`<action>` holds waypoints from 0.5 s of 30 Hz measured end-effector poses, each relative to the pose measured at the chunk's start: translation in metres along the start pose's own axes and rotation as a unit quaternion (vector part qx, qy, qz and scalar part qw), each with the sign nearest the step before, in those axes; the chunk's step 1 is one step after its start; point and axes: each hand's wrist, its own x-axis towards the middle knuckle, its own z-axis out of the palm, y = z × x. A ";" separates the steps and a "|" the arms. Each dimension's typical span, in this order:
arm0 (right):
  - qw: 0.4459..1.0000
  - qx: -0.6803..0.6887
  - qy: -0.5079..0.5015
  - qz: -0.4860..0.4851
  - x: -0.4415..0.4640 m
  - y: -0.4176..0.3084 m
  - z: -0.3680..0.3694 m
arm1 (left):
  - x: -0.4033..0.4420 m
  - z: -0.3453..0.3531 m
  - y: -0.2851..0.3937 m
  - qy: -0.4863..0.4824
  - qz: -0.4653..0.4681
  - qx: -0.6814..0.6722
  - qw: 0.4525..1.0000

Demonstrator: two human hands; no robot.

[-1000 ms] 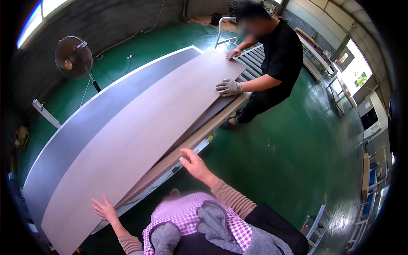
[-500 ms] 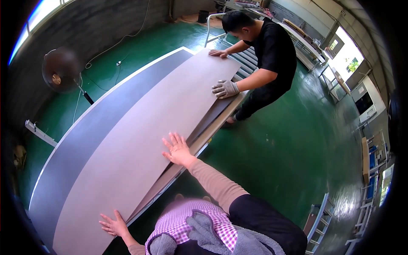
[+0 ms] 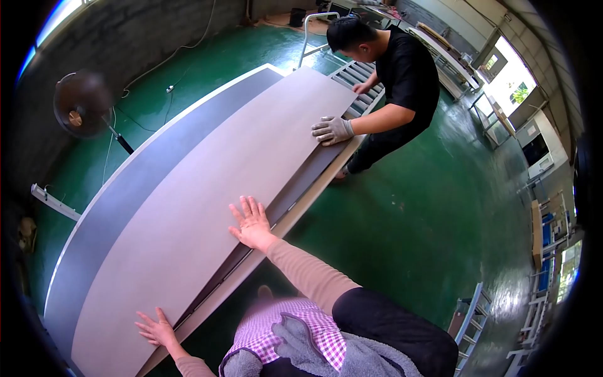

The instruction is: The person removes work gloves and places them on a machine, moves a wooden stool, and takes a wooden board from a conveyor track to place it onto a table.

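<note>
A long light-grey panel [image 3: 207, 169] lies on top of a darker blue-grey sheet [image 3: 182, 141]. My left hand [image 3: 157, 328] rests open on the panel near its close end, fingers spread. Farther along the same near edge, my right hand [image 3: 252, 226] presses flat on the surface with its fingers apart. Along that edge a dark strip of the layer below shows, bordered by a pale tan edge [image 3: 298, 213]. At the far end a co-worker's gloved hand [image 3: 333, 131] lies on the panel, and their other hand [image 3: 363, 88] is at its far corner.
A co-worker [image 3: 408, 81] stands across at the far right end, beside a roller conveyor [image 3: 358, 75]. A round fan [image 3: 81, 107] stands on the left. Cables lie on the green floor [image 3: 402, 207]. A ladder-like metal frame [image 3: 474, 323] is at lower right.
The light-grey panel has shifted slightly left, uncovering more of the dark strip along the near edge. My hands moved left with it. The co-worker's bare hand went from the top surface to the corner.
</note>
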 end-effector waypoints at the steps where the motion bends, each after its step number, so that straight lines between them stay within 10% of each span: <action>1: 1.000 0.003 -0.008 0.004 0.001 -0.003 -0.002 | 0.005 -0.001 0.001 0.005 0.003 0.001 1.000; 15: 0.999 0.031 -0.040 0.017 0.024 -0.016 -0.015 | 0.052 -0.003 0.020 -0.003 0.010 0.019 1.000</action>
